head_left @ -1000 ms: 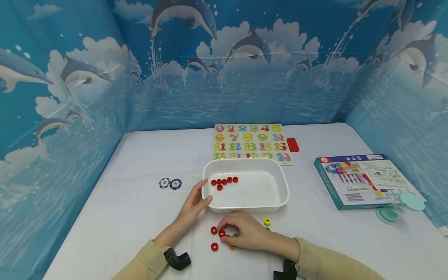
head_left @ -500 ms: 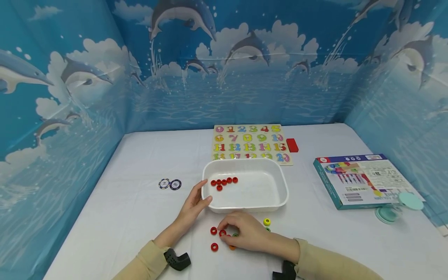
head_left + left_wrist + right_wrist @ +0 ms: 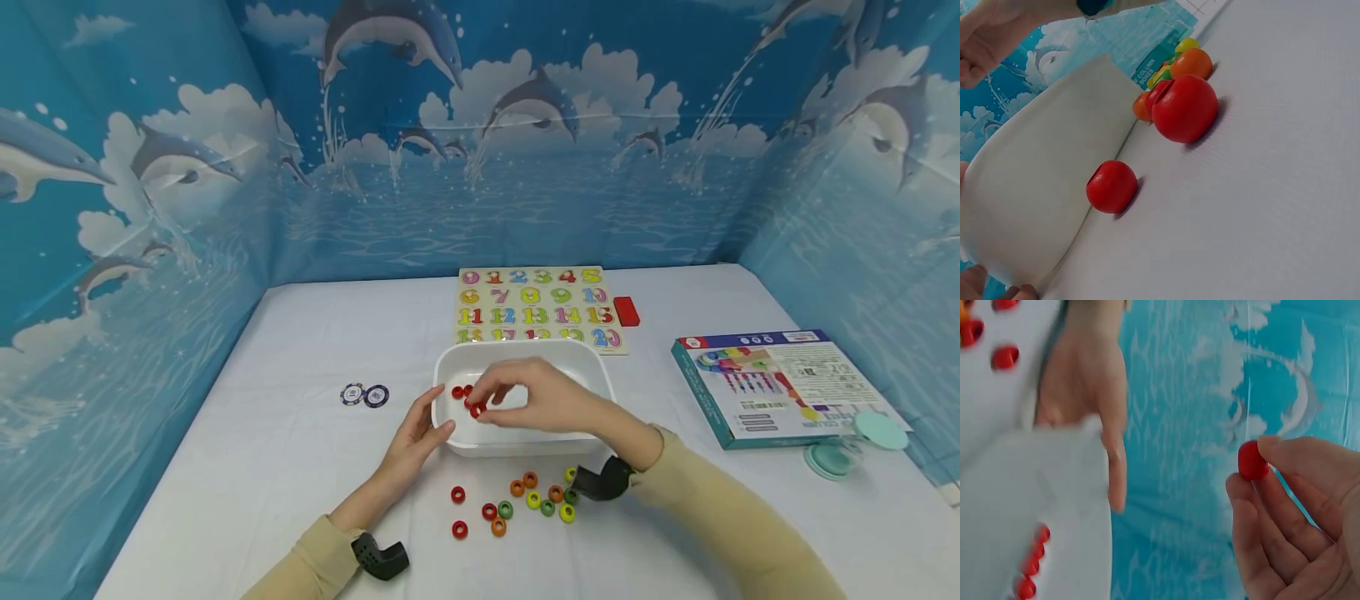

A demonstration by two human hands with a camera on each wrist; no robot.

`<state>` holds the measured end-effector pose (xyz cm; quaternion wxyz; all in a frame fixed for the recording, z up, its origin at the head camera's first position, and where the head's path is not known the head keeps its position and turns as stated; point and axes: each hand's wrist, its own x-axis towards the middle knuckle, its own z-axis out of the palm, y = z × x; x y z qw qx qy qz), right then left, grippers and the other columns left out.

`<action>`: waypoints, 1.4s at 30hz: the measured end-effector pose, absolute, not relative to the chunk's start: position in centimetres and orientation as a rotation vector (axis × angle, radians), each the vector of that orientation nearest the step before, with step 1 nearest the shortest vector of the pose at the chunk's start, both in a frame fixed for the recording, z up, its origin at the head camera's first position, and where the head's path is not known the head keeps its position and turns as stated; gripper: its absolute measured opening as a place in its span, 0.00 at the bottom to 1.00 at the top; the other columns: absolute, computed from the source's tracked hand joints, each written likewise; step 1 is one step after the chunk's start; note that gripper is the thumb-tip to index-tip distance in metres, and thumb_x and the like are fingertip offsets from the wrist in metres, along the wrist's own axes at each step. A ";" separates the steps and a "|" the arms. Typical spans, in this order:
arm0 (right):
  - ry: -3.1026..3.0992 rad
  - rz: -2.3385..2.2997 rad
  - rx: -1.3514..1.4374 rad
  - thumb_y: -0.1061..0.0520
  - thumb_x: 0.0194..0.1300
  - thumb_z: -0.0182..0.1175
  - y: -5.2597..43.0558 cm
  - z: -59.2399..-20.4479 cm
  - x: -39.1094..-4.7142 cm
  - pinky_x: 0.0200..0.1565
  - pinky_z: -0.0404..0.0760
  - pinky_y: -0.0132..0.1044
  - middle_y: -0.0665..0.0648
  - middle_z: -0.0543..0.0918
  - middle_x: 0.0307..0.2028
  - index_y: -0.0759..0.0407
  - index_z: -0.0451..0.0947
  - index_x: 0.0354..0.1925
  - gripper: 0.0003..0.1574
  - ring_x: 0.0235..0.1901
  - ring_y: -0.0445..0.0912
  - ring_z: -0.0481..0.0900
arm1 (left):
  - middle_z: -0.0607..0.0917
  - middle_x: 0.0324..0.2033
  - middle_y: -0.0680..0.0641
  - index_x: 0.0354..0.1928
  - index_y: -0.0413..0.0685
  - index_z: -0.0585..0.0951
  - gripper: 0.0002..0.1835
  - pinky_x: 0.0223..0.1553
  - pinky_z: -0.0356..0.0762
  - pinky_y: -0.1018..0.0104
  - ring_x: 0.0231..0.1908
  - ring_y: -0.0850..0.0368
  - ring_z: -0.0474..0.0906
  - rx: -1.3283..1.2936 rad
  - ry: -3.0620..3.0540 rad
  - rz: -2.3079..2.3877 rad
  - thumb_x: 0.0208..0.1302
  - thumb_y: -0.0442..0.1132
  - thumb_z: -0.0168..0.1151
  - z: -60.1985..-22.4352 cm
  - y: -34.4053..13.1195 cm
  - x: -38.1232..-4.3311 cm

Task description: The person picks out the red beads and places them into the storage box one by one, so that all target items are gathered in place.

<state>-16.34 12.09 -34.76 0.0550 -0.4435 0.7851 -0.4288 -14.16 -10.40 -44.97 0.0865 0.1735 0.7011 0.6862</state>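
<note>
My right hand (image 3: 543, 398) is over the white plastic basin (image 3: 517, 446), pinching a red bead (image 3: 1252, 460) between thumb and fingertips. Several red beads (image 3: 457, 392) lie inside at the left, partly hidden by this hand in the head view; a row of them shows in the right wrist view. With fingers and thumb at its left corner, my left hand (image 3: 411, 442) holds the basin. On the cloth in front are loose red beads (image 3: 458, 495), plus orange (image 3: 498, 527), green (image 3: 506, 509) and yellow beads (image 3: 567, 513). A red bead (image 3: 1112, 186) sits close to the basin's wall in the left wrist view.
Behind the basin lies a number puzzle board (image 3: 531, 296), with a red block (image 3: 626, 311) beside it. Two poker chips (image 3: 376, 395) are on the left. At the right are a flat game box (image 3: 787, 387) and a clear jar with a mint lid (image 3: 831, 461).
My right hand has lifted a red bead from the cloth and moved forward over the basin, uncovering the coloured beads in front. My left hand has stayed at the basin's corner.
</note>
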 end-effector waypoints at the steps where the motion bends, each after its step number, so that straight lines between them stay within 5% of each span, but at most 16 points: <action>1: 2.362 -1.310 -1.316 0.55 0.55 0.63 12.1 -34.5 -17.3 0.39 0.79 0.36 0.46 0.80 0.38 0.52 0.78 0.41 0.12 0.36 0.41 0.77 | 0.51 0.66 0.43 0.66 0.46 0.54 0.30 0.62 0.50 0.55 0.65 0.49 0.45 0.506 2.095 2.043 0.64 0.37 0.52 -44.9 -10.4 -14.1; 9: 2.248 -1.294 -1.125 0.59 0.55 0.63 11.7 -35.9 -23.8 0.42 0.78 0.35 0.50 0.80 0.37 0.57 0.77 0.40 0.12 0.36 0.42 0.78 | 0.49 0.67 0.44 0.66 0.45 0.53 0.31 0.63 0.48 0.55 0.66 0.51 0.43 0.499 2.100 2.033 0.64 0.37 0.52 -44.9 -10.4 -14.2; 14: 2.258 -1.169 -1.055 0.58 0.53 0.64 11.3 -38.5 -26.0 0.35 0.78 0.35 0.49 0.80 0.34 0.56 0.78 0.39 0.12 0.31 0.45 0.77 | 0.48 0.67 0.44 0.66 0.45 0.53 0.31 0.63 0.47 0.56 0.66 0.52 0.43 0.500 2.100 2.031 0.64 0.37 0.52 -44.9 -10.4 -14.2; 22: 2.215 -1.020 -0.903 0.59 0.51 0.66 11.2 -40.9 -26.6 0.30 0.79 0.49 0.50 0.82 0.32 0.56 0.79 0.39 0.14 0.27 0.54 0.78 | 0.48 0.67 0.43 0.66 0.45 0.54 0.31 0.63 0.46 0.57 0.66 0.52 0.43 0.494 2.108 2.035 0.64 0.37 0.52 -44.8 -10.4 -14.2; 31: 2.263 -0.906 -0.970 0.57 0.48 0.69 10.8 -41.9 -26.6 0.30 0.77 0.33 0.45 0.83 0.31 0.52 0.80 0.35 0.12 0.26 0.42 0.76 | 0.49 0.67 0.43 0.66 0.44 0.53 0.31 0.63 0.47 0.56 0.65 0.50 0.44 0.514 2.086 2.054 0.64 0.36 0.52 -44.9 -10.5 -14.2; 42: 2.351 -1.009 -1.028 0.57 0.51 0.66 11.3 -39.2 -26.4 0.31 0.79 0.36 0.47 0.82 0.35 0.51 0.80 0.38 0.12 0.28 0.42 0.77 | 0.49 0.67 0.42 0.66 0.44 0.53 0.31 0.63 0.48 0.54 0.65 0.46 0.43 0.515 2.076 2.059 0.64 0.36 0.52 -45.0 -10.5 -14.2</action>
